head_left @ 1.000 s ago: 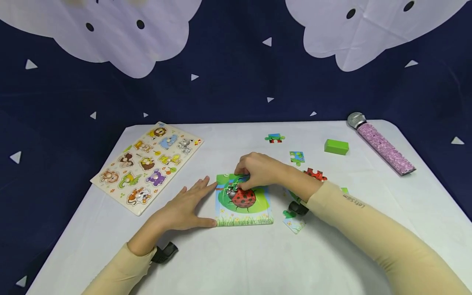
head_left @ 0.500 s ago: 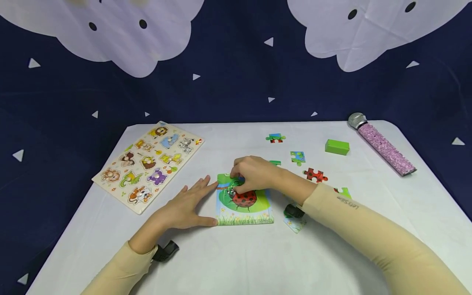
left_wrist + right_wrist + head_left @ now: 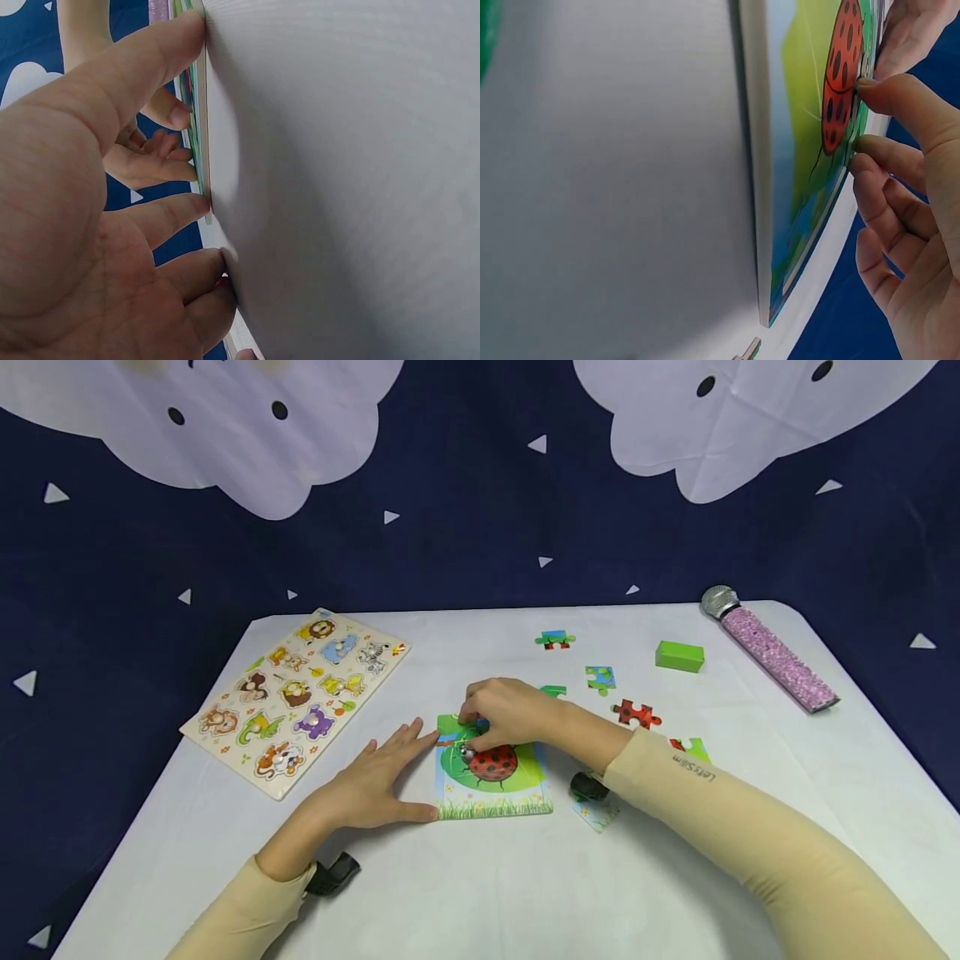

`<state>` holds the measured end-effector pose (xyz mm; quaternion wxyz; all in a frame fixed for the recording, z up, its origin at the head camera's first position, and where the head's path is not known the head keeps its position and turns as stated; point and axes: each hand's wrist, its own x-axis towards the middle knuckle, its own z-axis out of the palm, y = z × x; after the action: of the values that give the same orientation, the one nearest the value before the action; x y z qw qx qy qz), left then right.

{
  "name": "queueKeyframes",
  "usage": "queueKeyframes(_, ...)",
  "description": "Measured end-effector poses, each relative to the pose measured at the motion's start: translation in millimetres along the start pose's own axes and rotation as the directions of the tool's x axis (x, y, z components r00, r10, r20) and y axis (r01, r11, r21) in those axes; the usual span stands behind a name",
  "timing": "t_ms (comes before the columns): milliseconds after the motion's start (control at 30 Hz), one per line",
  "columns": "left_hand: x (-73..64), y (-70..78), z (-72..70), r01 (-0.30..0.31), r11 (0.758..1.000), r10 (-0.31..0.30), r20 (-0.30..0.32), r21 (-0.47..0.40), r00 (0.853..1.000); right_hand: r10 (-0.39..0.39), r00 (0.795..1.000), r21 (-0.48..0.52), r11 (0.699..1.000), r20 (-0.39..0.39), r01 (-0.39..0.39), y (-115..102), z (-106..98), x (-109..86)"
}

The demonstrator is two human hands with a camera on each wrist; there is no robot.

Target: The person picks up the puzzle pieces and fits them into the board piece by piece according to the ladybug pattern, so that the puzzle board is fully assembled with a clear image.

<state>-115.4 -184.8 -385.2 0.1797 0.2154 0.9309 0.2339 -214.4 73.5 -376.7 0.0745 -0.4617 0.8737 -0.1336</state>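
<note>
A ladybug jigsaw board (image 3: 495, 807) lies flat on the white table. My left hand (image 3: 367, 787) is spread beside it, with thumb and index fingertip at its left edge. In the left wrist view the thumb and fingers (image 3: 169, 221) reach along the board's thin side. Over the upper left of the picture, my right hand (image 3: 510, 712) is bent downward and pinches a puzzle piece that its fingers mostly hide. The right wrist view has the thumb (image 3: 889, 94) and fingertips close together on the board's surface, near the red ladybug (image 3: 840, 79).
Loose puzzle pieces lie behind and right of the board, including a red one (image 3: 636, 713) and a blue-green one (image 3: 601, 680). A green block (image 3: 679, 656) and a pink glittery microphone (image 3: 776, 652) are at the right. An animal peg puzzle (image 3: 300, 693) rests at the left.
My right hand has shifted slightly left over the board, and its forearm has uncovered a green piece and the red piece. The left hand has stayed at the board's edge.
</note>
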Motion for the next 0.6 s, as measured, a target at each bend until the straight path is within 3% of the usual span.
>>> queueKeyframes(600, -0.2, -0.7, -0.2, -0.003, 1.000, 0.003, 0.004, -0.005, 1.000, -0.012, 1.000, -0.004, 1.000, -0.004, 0.012, -4.1, 1.9, 1.9)
